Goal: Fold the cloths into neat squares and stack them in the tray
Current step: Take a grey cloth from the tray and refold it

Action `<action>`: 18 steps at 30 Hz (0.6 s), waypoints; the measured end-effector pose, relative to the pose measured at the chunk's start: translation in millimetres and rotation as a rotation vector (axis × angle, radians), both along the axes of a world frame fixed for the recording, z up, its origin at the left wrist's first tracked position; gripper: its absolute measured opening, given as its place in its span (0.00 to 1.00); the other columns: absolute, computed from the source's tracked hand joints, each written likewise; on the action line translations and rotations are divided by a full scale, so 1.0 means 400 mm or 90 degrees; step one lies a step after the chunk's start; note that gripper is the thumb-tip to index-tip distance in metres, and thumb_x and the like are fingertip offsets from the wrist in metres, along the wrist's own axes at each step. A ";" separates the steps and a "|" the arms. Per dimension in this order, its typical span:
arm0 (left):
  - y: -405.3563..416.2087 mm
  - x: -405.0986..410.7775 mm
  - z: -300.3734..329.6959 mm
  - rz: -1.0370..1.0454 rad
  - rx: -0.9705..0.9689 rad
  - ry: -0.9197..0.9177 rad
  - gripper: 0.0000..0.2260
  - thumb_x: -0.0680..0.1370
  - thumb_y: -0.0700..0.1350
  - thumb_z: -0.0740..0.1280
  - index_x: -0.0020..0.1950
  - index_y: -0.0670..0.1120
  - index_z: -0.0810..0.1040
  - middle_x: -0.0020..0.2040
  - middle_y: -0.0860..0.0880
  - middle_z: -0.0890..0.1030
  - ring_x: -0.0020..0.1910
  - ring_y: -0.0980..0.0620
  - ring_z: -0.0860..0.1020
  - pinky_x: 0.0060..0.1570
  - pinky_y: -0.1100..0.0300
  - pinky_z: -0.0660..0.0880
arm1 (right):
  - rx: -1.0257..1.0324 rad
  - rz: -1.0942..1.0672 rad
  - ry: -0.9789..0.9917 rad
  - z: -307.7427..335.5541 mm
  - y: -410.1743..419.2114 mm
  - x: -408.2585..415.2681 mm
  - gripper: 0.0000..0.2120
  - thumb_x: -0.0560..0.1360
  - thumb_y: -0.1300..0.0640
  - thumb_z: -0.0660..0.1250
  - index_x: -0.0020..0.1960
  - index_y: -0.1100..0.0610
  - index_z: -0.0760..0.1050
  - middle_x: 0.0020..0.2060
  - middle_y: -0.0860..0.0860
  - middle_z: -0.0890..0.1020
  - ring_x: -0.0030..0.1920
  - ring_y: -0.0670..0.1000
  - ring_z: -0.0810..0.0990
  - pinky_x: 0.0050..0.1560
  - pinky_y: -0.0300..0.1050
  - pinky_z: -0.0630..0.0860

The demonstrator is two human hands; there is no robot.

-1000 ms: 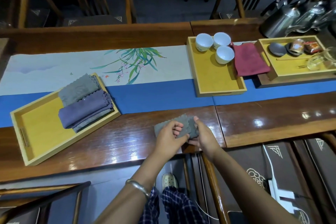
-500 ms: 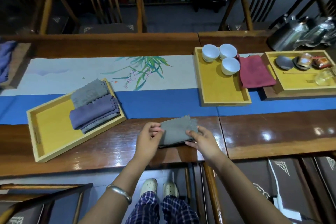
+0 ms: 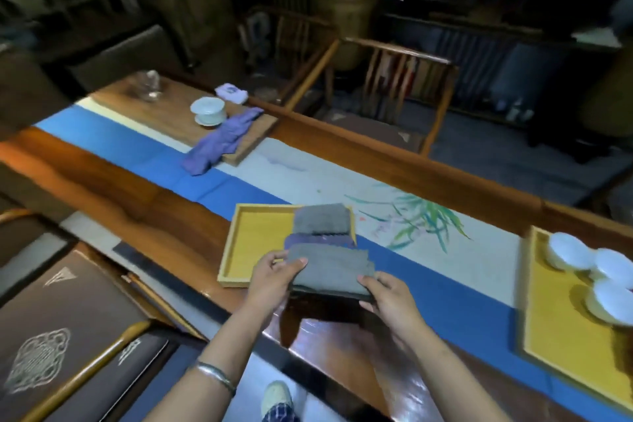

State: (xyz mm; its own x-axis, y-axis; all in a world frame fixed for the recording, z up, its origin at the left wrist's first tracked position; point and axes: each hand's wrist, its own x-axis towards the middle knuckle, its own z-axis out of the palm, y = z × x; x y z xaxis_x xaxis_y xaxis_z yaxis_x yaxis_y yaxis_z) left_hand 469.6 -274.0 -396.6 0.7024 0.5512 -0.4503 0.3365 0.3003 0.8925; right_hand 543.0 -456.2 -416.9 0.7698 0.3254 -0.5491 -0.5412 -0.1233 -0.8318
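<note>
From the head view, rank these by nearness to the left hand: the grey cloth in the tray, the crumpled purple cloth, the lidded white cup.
From the left hand, nearest first:
1. Grey cloth in the tray, just ahead, slightly right.
2. Crumpled purple cloth, farther ahead-left, draped off the wooden board.
3. Lidded white cup, just beyond, on that board.

The table (image 3: 113, 188) is a long polished wooden top. A runner (image 3: 442, 288), blue along the near side and pale with painted leaves along the far side, lies lengthwise on it. A yellow tray (image 3: 255, 233) rests on table and runner near the centre. A second yellow tray (image 3: 561, 339) sits on the runner at right. A wooden board (image 3: 171, 110) lies at the far left end.
</note>
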 end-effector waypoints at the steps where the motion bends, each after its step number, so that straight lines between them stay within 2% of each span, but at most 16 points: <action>1: 0.047 0.001 0.005 0.026 0.004 -0.001 0.11 0.74 0.36 0.71 0.53 0.39 0.75 0.39 0.44 0.83 0.32 0.56 0.82 0.32 0.68 0.77 | -0.015 0.025 -0.018 0.006 0.053 0.012 0.05 0.76 0.59 0.66 0.41 0.58 0.78 0.42 0.52 0.81 0.43 0.47 0.79 0.38 0.37 0.77; 3: 0.141 0.007 0.009 0.073 0.029 0.006 0.11 0.73 0.37 0.72 0.52 0.40 0.75 0.38 0.46 0.82 0.29 0.59 0.81 0.28 0.69 0.75 | -0.031 0.054 -0.046 0.018 0.160 0.038 0.04 0.75 0.60 0.67 0.42 0.59 0.76 0.41 0.53 0.79 0.41 0.47 0.78 0.36 0.37 0.78; 5: 0.231 0.019 0.002 0.105 0.061 0.018 0.12 0.72 0.38 0.73 0.53 0.40 0.75 0.39 0.47 0.82 0.30 0.59 0.81 0.28 0.70 0.75 | -0.059 0.062 -0.068 0.027 0.267 0.066 0.05 0.74 0.60 0.68 0.46 0.61 0.74 0.42 0.55 0.79 0.42 0.49 0.78 0.44 0.43 0.81; 6: 0.274 0.028 -0.006 0.117 0.072 0.029 0.14 0.72 0.39 0.74 0.54 0.39 0.75 0.41 0.46 0.82 0.33 0.57 0.81 0.32 0.69 0.76 | -0.083 0.065 -0.084 0.030 0.316 0.081 0.07 0.74 0.59 0.69 0.48 0.61 0.74 0.42 0.55 0.78 0.43 0.51 0.78 0.46 0.43 0.80; 7: 0.314 0.036 -0.017 0.127 0.082 0.045 0.15 0.72 0.40 0.74 0.56 0.39 0.75 0.43 0.44 0.83 0.38 0.53 0.82 0.37 0.66 0.78 | -0.107 0.075 -0.114 0.029 0.358 0.096 0.05 0.74 0.59 0.69 0.46 0.61 0.74 0.40 0.55 0.78 0.41 0.52 0.77 0.42 0.38 0.79; 8: 0.352 0.045 -0.030 0.131 0.097 0.062 0.15 0.72 0.41 0.74 0.55 0.39 0.75 0.46 0.42 0.83 0.42 0.49 0.81 0.43 0.61 0.78 | -0.134 0.090 -0.154 0.027 0.396 0.110 0.06 0.74 0.60 0.68 0.40 0.59 0.73 0.35 0.55 0.75 0.36 0.51 0.74 0.33 0.33 0.74; 9: 0.386 0.056 -0.047 0.131 0.115 0.077 0.14 0.72 0.42 0.74 0.54 0.39 0.75 0.48 0.41 0.83 0.45 0.47 0.81 0.47 0.57 0.77 | -0.167 0.117 -0.199 0.018 0.429 0.129 0.12 0.75 0.60 0.66 0.34 0.57 0.70 0.30 0.54 0.71 0.32 0.50 0.69 0.27 0.35 0.67; 11: 0.435 0.075 -0.080 0.127 0.156 0.101 0.10 0.72 0.44 0.74 0.49 0.44 0.76 0.47 0.43 0.83 0.44 0.48 0.81 0.44 0.57 0.76 | -0.242 0.177 -0.255 -0.008 0.476 0.165 0.20 0.76 0.59 0.64 0.27 0.54 0.62 0.24 0.51 0.65 0.28 0.50 0.63 0.28 0.43 0.58; 14: 0.465 0.100 -0.121 0.107 0.208 0.153 0.09 0.71 0.47 0.74 0.44 0.49 0.76 0.42 0.49 0.82 0.39 0.55 0.79 0.36 0.63 0.71 | -0.356 0.228 -0.292 -0.047 0.510 0.209 0.23 0.77 0.58 0.61 0.25 0.53 0.59 0.23 0.50 0.63 0.27 0.50 0.62 0.30 0.46 0.56; 18: 0.473 0.140 -0.175 0.071 0.245 0.196 0.09 0.70 0.46 0.74 0.46 0.47 0.78 0.42 0.49 0.83 0.43 0.50 0.81 0.43 0.59 0.74 | -0.440 0.250 -0.306 -0.100 0.519 0.243 0.20 0.77 0.59 0.59 0.27 0.56 0.61 0.24 0.51 0.65 0.30 0.52 0.65 0.33 0.46 0.58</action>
